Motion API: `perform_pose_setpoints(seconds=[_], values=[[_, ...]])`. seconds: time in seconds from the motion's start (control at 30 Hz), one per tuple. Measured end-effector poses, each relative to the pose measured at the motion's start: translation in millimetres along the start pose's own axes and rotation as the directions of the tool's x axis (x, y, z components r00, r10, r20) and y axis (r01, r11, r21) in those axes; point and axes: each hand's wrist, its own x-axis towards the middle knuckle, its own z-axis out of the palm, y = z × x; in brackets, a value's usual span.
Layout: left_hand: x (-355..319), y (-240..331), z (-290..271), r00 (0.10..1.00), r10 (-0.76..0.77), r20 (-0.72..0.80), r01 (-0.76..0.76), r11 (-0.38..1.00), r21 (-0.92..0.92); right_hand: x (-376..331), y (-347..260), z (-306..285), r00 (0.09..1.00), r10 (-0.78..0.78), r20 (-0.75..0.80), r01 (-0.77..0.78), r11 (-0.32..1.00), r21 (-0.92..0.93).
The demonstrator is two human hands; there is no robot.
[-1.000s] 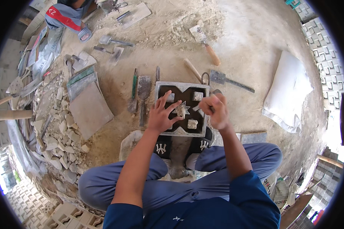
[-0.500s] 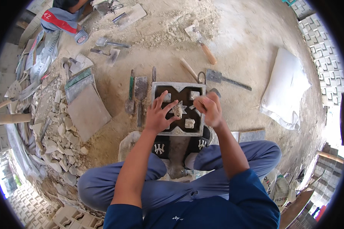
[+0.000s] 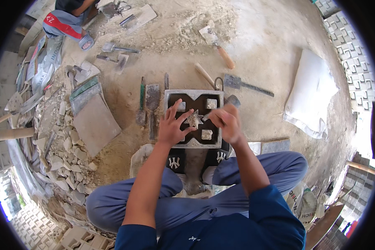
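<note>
Between my feet stands a square grey mould (image 3: 193, 92) with a dark inside. Small pale blocks sit toward its corners, such as the near-right block (image 3: 206, 134) and the far-right block (image 3: 211, 103). A star-shaped piece (image 3: 194, 119) occupies its middle, crusted with pale material. My left hand (image 3: 172, 125) lies over the mould's left part, fingers spread, thumb and forefinger beside the star. Closed over the right part, my right hand (image 3: 227, 123) grips a small tool with a narrow grey tip (image 3: 206, 118) pointing at the star. Its handle is hidden in the fist.
Left of the mould lie a green-handled tool (image 3: 142, 93) and a trowel (image 3: 152, 96). A flat-bladed tool (image 3: 232, 81) and a wooden-handled trowel (image 3: 225, 57) are beyond it. Rubble (image 3: 68, 146) and flat boards (image 3: 96, 125) are at left, a white sack (image 3: 312, 96) at right. Another person's leg (image 3: 64, 27) shows far left.
My right hand has shifted slightly nearer and turned, and the narrow tool tip has moved left toward the star. My left hand stays in place.
</note>
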Motion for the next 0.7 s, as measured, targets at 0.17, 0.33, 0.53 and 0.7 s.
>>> perform_pose_setpoints(seconds=[0.17,0.33,0.53,0.7], values=[[4.9,3.9,-0.1,1.0,0.011,0.006,-0.011,1.0,-0.003,-10.3,6.4,-10.4,0.994,-0.052,0.093,0.056,0.998,-0.041],[3.7,0.9,-2.4,0.999,0.029,-0.02,-0.029,1.0,-0.005,-16.3,2.3,-16.8,0.99,-0.099,0.102,0.1,0.995,-0.007],[2.7,-1.1,0.0,1.0,0.024,-0.004,-0.024,1.0,-0.001,-2.7,9.3,-9.3,0.996,-0.045,0.071,0.046,0.999,-0.009],[3.3,-0.4,4.3,0.999,0.03,-0.012,-0.03,0.999,-0.017,8.0,13.6,-5.1,0.997,0.05,0.066,-0.053,0.998,0.039]])
